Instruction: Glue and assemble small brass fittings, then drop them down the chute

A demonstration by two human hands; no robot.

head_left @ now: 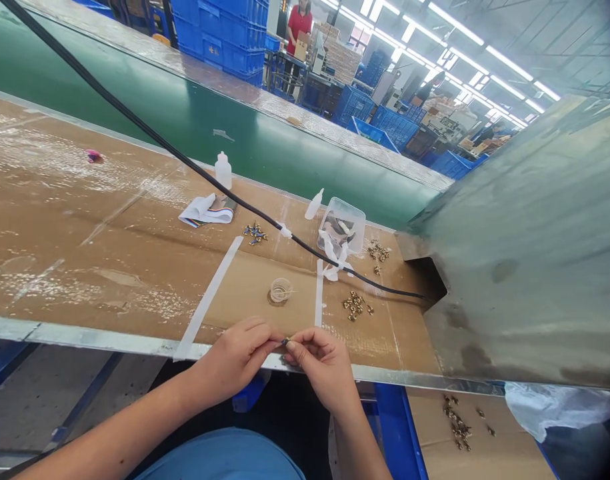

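Observation:
My left hand (235,357) and my right hand (325,368) meet above the front metal edge of a cardboard-covered bench (135,267). Their fingertips pinch a tiny fitting (285,341) with a dark blue part, and the fingers hide most of it. A small clear cup (281,291) stands just beyond my hands. Loose brass fittings (355,305) lie to the right of it, and more (378,252) lie further back. A little cluster of blue-and-brass fittings (255,233) lies further left.
A black cable (199,170) runs across the bench to a grey metal hood (525,247). Nearby are a clear plastic box (341,225), a white dropper bottle (223,171) and a ribbon cable (207,211). Beyond lies a green conveyor belt (185,100). Brass fittings (457,423) sit on cardboard below right.

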